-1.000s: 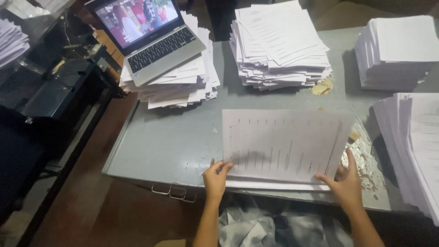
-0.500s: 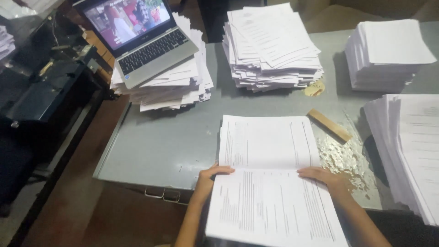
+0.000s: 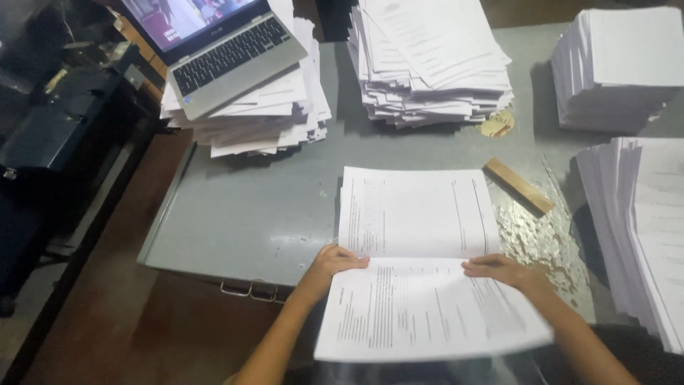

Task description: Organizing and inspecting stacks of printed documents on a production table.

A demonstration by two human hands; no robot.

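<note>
1. Since a moment ago, the printed sheet (image 3: 420, 310) that was lying flat on the table is now folded open toward the person, its near half hanging over the table edge, and both hands are sitting closer in on the fold than before.
2. Nearest to me, the left hand (image 3: 333, 261) is pressing down on the left end of the crease, fingers curled over the paper's edge, pinning rather than gripping it.
3. Across from it, the right hand (image 3: 501, 269) is lying flat and open on the right end of the same crease, palm down.
4. Beyond the hands, the far half of the sheet is resting flat on the grey metal table (image 3: 256, 214).
5. Just right of the sheet, a small wooden block (image 3: 518, 185) is lying at a slant, with flaky scraps (image 3: 538, 246) scattered on the tabletop beside it.
6. Along the right edge, a paper stack (image 3: 641, 228) is sitting well apart from the hands.
7. Farther back, a tall, untidy pile of papers (image 3: 431, 64) is standing in the middle, and a neater white stack (image 3: 620, 68) is sitting at the far right.
8. At the far left, an open laptop (image 3: 221, 50) with a lit screen is perching on another splayed pile (image 3: 271, 117).
</note>
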